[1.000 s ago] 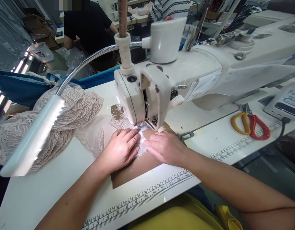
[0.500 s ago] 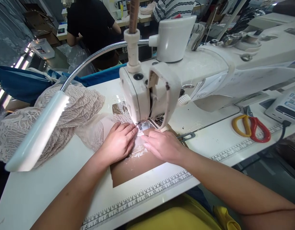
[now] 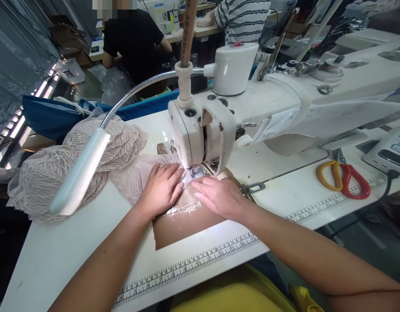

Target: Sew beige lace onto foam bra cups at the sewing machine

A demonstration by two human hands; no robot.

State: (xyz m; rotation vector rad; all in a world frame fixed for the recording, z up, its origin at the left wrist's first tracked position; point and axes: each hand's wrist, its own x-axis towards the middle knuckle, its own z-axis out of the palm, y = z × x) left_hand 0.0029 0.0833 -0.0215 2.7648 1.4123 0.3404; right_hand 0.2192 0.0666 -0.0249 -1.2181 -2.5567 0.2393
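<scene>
My left hand (image 3: pixel 162 188) lies flat with fingers stretched out on a pale lace piece (image 3: pixel 135 175), its fingertips close to the presser foot (image 3: pixel 194 173) of the white sewing machine (image 3: pixel 219 117). My right hand (image 3: pixel 219 197) rests flat beside it on the right, fingers pressed down on the same lace edge just in front of the needle. Both hands sit over a shiny brown patch (image 3: pixel 183 219) on the table (image 3: pixel 73 247). A heap of the same lace (image 3: pixel 57 173) trails off to the left.
A gooseneck lamp (image 3: pixel 79 173) hangs over the lace heap. Scissors with yellow and red handles (image 3: pixel 345 180) lie at the right, near a control panel (image 3: pixel 390 149). A ruler strip (image 3: pixel 193 264) runs along the table's front edge. Two other people sit at benches behind.
The view has shifted slightly. Both hands stay flat on the lace by the presser foot, and the lace in front of the needle has fed back a little.
</scene>
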